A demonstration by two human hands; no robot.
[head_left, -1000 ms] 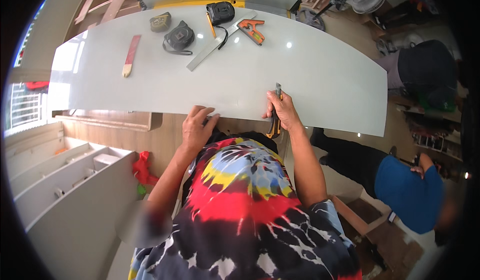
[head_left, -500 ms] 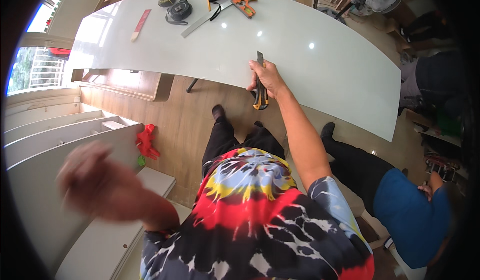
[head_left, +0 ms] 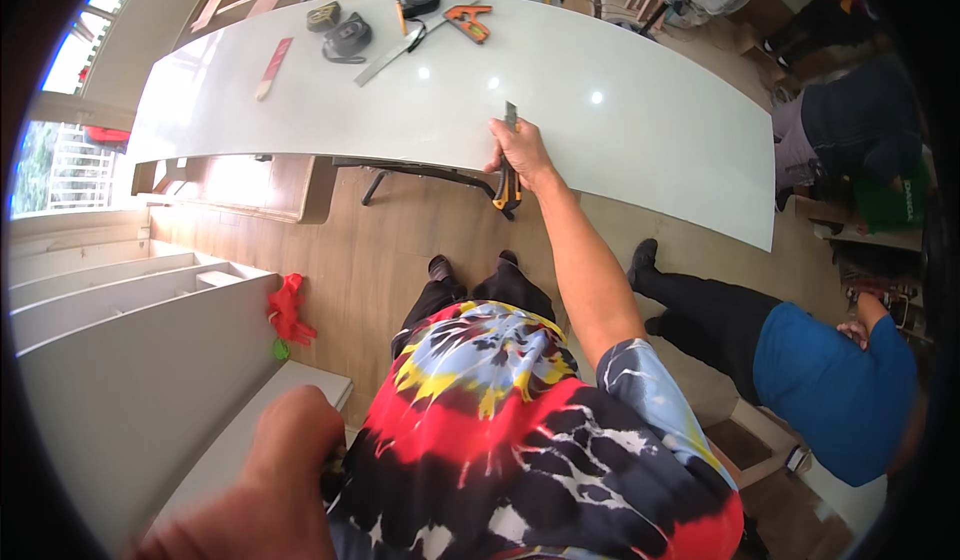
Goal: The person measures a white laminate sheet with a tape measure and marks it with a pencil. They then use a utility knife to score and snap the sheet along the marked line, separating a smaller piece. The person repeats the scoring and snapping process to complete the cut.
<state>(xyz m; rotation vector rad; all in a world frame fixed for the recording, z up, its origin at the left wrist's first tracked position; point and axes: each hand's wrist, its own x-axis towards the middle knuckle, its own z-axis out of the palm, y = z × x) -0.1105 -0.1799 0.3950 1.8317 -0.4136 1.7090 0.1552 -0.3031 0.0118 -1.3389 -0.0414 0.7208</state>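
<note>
Where the near edge of the white desk curves across the view at twelve o'clock, the right hand is wrapped around a black-and-yellow utility knife, so the tool sits inside that grip. Its long axis runs nearly along the twelve-to-six line — blade end toward twelve, above the top, butt end toward six, out past the edge. The right hand is plainly the nearer one; from the left hand the knife lies well off toward one o'clock. That left hand is a blur close to the camera between seven and eight, and I cannot tell whether its fingers are spread or curled. Around eleven, on the glossy top, sit three tape measures, a flat red strip with a pale end and a combination square with an orange head — all well apart from the knife. Beyond the desk, a pale cabinet stands between eight and nine, a red cloth beside it, over a wood-look floor; a co-worker in blue is at four, another person in dark clothing at two.
</note>
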